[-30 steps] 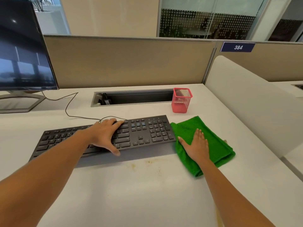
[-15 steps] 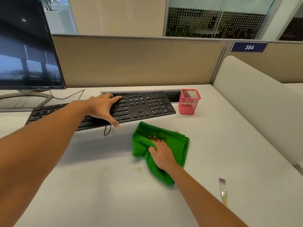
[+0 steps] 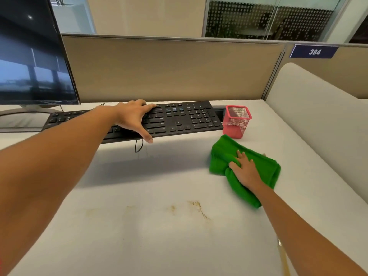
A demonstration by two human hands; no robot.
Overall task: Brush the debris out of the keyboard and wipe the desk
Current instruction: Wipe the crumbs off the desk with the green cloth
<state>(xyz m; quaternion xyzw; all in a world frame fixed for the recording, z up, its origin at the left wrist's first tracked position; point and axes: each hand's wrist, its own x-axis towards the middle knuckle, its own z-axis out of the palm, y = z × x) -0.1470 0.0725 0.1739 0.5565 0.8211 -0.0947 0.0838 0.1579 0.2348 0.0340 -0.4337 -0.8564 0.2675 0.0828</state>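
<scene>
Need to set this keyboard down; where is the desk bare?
Widest bare patch: the desk in front of the keyboard, between the left forearm and the green cloth, though stained. A narrower strip runs between cloth and side divider. Crowded at the back: keyboard, pen cup, monitor stand.

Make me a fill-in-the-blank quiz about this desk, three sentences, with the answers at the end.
1. The right hand presses a ____ cloth onto the desk.
2. The left hand grips the black keyboard, and the mesh cup stands by its ____ end.
3. The blue sign on the partition reads ____.
Missing words: green; right; 384.
</scene>
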